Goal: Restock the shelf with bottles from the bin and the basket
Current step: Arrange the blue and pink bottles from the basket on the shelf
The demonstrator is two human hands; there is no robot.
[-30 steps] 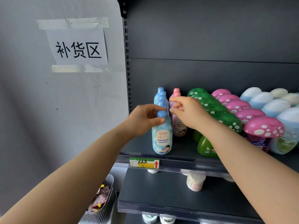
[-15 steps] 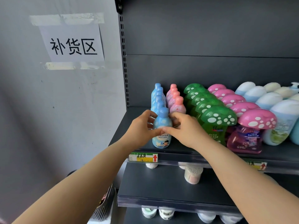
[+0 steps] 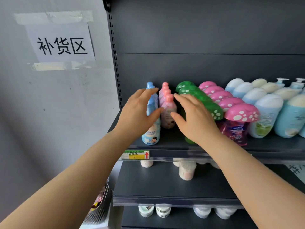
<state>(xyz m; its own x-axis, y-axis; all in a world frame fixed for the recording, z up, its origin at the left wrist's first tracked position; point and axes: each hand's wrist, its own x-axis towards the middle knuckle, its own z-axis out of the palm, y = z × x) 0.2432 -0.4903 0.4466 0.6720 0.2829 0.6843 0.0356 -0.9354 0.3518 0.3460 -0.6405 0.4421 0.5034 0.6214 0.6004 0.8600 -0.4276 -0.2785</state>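
On the dark shelf [image 3: 165,146] a row of blue bottles runs front to back, the front blue bottle [image 3: 151,134] standing at the shelf's front edge. Beside it stands a row of pink bottles [image 3: 168,111]. My left hand [image 3: 140,113] hovers in front of the blue row with straight, spread fingers and holds nothing. My right hand [image 3: 194,119] is spread open just right of the pink row, covering part of the green mushroom-capped bottles [image 3: 189,90]. A grey basket [image 3: 100,210] with packets sits low at the left.
Pink mushroom-capped bottles [image 3: 241,114] and pale blue and cream bottles [image 3: 267,113] fill the shelf to the right. Lower shelves hold white bottles [image 3: 187,171] and jars [image 3: 162,211]. A grey wall with a paper sign [image 3: 61,42] stands left. A price tag [image 3: 136,154] marks the shelf edge.
Both hands have let go of the front blue bottle and opened, lifting slightly apart. The bottle stays at the shelf's front edge.
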